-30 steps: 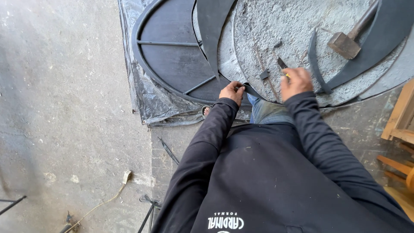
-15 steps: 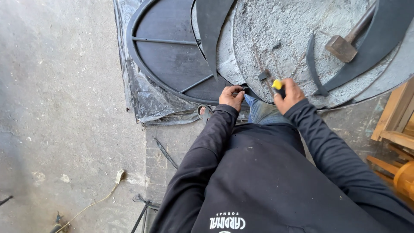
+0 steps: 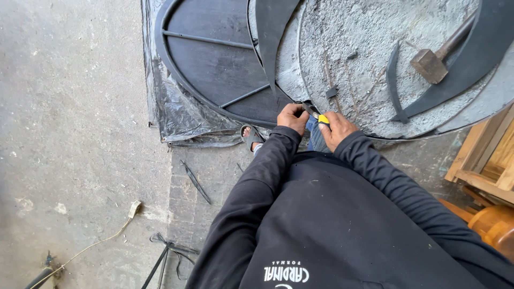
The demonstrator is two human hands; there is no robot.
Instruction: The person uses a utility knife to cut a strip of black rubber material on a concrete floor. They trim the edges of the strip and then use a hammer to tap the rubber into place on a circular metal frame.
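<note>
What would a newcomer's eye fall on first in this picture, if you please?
Likely the two hands meeting at centre: the left hand at the edge of the black sheet, the right hand gripping a yellow-handled tool. Next, the hammer lying on the rough grey round slab at upper right.

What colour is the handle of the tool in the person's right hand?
Yellow: the tool handle shows above the right hand in the head view.
</note>
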